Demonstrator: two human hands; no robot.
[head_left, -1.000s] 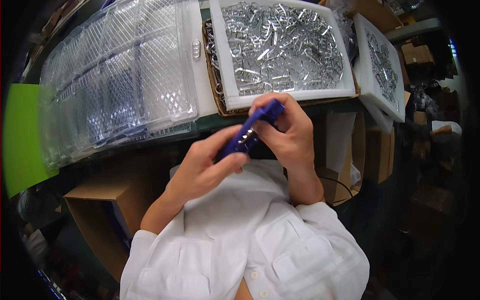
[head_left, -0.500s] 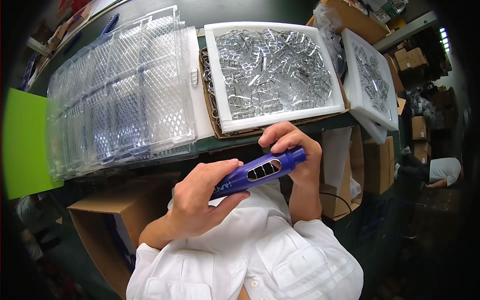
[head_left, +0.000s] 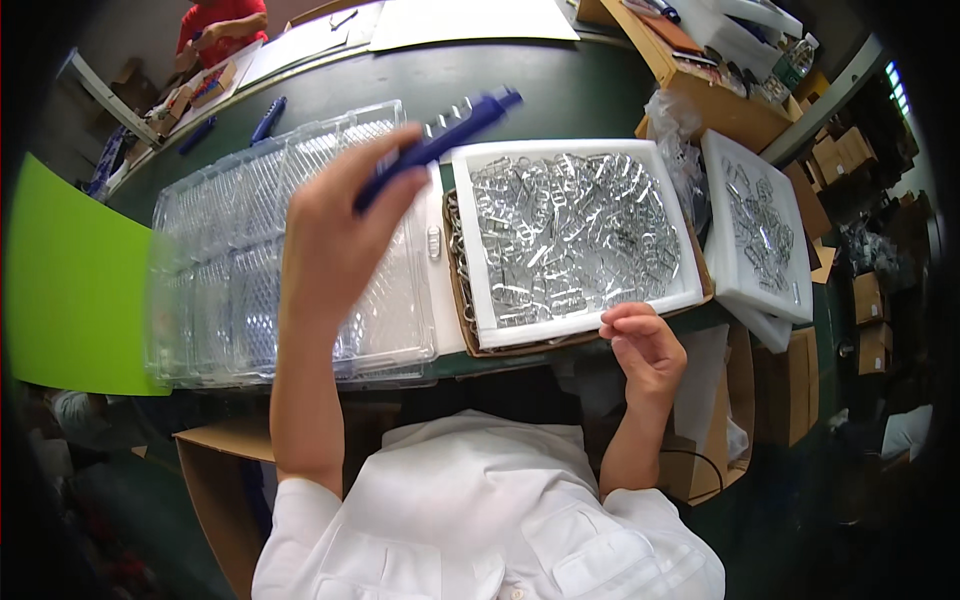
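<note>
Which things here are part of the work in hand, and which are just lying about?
In hand:
- left hand holding a blue tool
- right hand at the white tray's near edge
- metal clips in that tray
- clear plastic trays

Lying about:
- second white tray
- green sheet
- cardboard boxes
- blue pens

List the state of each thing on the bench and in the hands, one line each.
Blue tool: gripped in left hand, raised over the trays.
Right hand: loosely curled at the near edge of the white tray; contents unclear.
White tray: full of metal clips.
Clear plastic trays: stacked.
Second white tray: holds fewer clips.
</note>
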